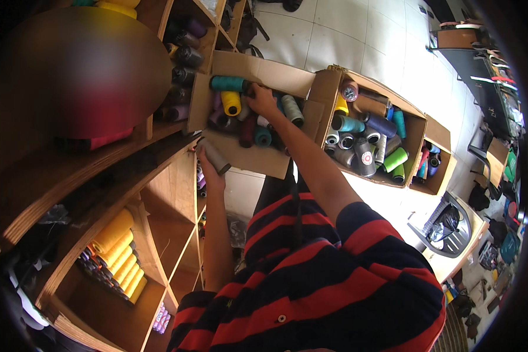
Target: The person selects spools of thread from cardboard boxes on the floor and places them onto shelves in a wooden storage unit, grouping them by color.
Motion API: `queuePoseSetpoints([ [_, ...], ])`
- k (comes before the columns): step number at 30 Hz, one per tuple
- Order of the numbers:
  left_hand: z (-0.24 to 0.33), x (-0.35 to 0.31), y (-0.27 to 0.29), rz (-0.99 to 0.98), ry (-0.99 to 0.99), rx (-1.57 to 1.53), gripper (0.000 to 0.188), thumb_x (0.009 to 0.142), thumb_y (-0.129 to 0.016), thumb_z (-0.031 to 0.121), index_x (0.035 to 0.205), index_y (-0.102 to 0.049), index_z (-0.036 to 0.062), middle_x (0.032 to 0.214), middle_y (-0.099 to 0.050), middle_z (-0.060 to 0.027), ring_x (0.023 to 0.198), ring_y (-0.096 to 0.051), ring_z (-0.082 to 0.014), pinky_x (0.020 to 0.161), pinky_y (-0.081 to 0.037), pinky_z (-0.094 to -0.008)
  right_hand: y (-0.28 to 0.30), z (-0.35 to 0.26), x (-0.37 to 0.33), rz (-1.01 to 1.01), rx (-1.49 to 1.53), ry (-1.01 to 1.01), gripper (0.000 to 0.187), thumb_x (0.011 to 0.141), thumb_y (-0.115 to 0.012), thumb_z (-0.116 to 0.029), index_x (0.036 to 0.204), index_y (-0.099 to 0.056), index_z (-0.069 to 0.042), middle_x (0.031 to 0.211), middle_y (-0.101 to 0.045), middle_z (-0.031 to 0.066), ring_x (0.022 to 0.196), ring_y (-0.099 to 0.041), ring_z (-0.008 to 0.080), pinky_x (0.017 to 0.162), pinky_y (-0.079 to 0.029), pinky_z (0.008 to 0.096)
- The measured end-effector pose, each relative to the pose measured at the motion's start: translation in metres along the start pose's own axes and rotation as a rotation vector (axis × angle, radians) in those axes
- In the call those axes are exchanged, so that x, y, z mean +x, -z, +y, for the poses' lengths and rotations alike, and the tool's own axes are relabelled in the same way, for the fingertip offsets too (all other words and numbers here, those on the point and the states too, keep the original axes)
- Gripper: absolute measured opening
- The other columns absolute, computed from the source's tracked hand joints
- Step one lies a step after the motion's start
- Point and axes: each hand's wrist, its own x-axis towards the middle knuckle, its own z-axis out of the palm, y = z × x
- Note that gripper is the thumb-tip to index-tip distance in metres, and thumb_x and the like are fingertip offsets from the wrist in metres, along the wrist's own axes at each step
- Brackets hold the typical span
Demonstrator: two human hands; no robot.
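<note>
1. Striped shirt (299, 276), worn by the person, lies nearest the camera and fills the space below both grips; the two forearms extend beyond it, well apart.
2. Left hand (212, 173): thumb and fingers wrap round the side of a grey spool (215, 156), clamped on it. The spool tilts, dark end down to the right, just outside the near carton (252, 154) – probably held by its body because a slim barrel suits the palm.
3. Right hand (262, 98): above and to the right of the left grip, inside the carton, its fingertips at the right end of a teal spool (229, 83). Whether they pinch it or merely rest there, I cannot tell.
4. That teal spool lies sideways, left of the right fingertips; being on top of its neighbours presumably makes it easy to reach.
5. Below the right grip, a yellow spool (231, 102) and a maroon spool (247, 130) point different ways, as if loosely dropped in. The carton's spread flaps likely leave room for an arm.
6. Right of the right grip, just beside that carton, a second carton (321, 97) holds more mixed spools.
7. Below and left of the left grip, yellow spools (120, 258) lie stacked in a wooden shelf (170, 188) – seemingly grouped by colour.
</note>
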Motion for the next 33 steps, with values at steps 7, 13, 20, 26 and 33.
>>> queuePoseSetpoints([
  [7,-0.005,0.001,-0.003,-0.038,-0.044,-0.052,0.038,0.09,-0.054,0.041,0.113,-0.05,0.0109,0.093,-0.059,-0.0071,0.082,-0.06,-0.022,0.072,-0.052,-0.0371,0.024,0.007,-0.014,0.136,0.195,0.272,0.031,0.074,-0.07,-0.02,0.096,-0.056,-0.002,0.097,-0.063,0.0169,0.089,-0.062,0.0325,0.079,-0.047,0.0458],
  [13,-0.009,-0.01,-0.011,-0.268,0.044,-0.076,0.034,0.085,-0.061,0.03,0.11,-0.05,0.0091,0.089,-0.059,-0.0094,0.077,-0.061,-0.0216,0.068,-0.052,-0.0347,0.101,-0.006,-0.07,0.296,0.644,0.19,0.03,0.08,-0.071,-0.017,0.096,-0.052,0.0,0.091,-0.06,0.0137,0.082,-0.061,0.0234,0.074,-0.048,0.0317],
  [20,0.008,-0.067,-0.064,-0.584,-0.284,0.498,0.042,0.079,-0.069,0.018,0.117,-0.053,0.0071,0.09,-0.061,-0.0043,0.083,-0.06,-0.0156,0.077,-0.049,-0.0299,0.155,0.003,-0.139,0.206,0.705,0.322,0.032,0.081,-0.071,-0.014,0.101,-0.05,0.0,0.095,-0.06,0.0091,0.082,-0.058,0.0131,0.072,-0.047,0.0272],
  [26,0.013,-0.148,-0.1,-0.803,-0.278,0.689,0.052,0.074,-0.073,0.016,0.121,-0.052,0.0077,0.099,-0.065,-0.0033,0.094,-0.06,-0.0146,0.086,-0.046,-0.0289,0.173,-0.038,-0.202,-0.054,0.571,0.359,0.029,0.081,-0.07,-0.014,0.103,-0.055,-0.001,0.091,-0.062,0.0092,0.075,-0.058,0.014,0.064,-0.047,0.0268],
  [33,-0.02,-0.218,-0.064,-0.663,-0.318,0.324,0.035,0.074,-0.067,0.028,0.101,-0.064,0.0063,0.099,-0.063,-0.0071,0.093,-0.058,-0.0171,0.085,-0.045,-0.031,0.251,-0.125,-0.301,-0.449,0.882,0.556,0.028,0.091,-0.056,-0.022,0.103,-0.06,0.003,0.096,-0.063,0.0124,0.093,-0.06,0.0199,0.084,-0.045,0.0311],
])
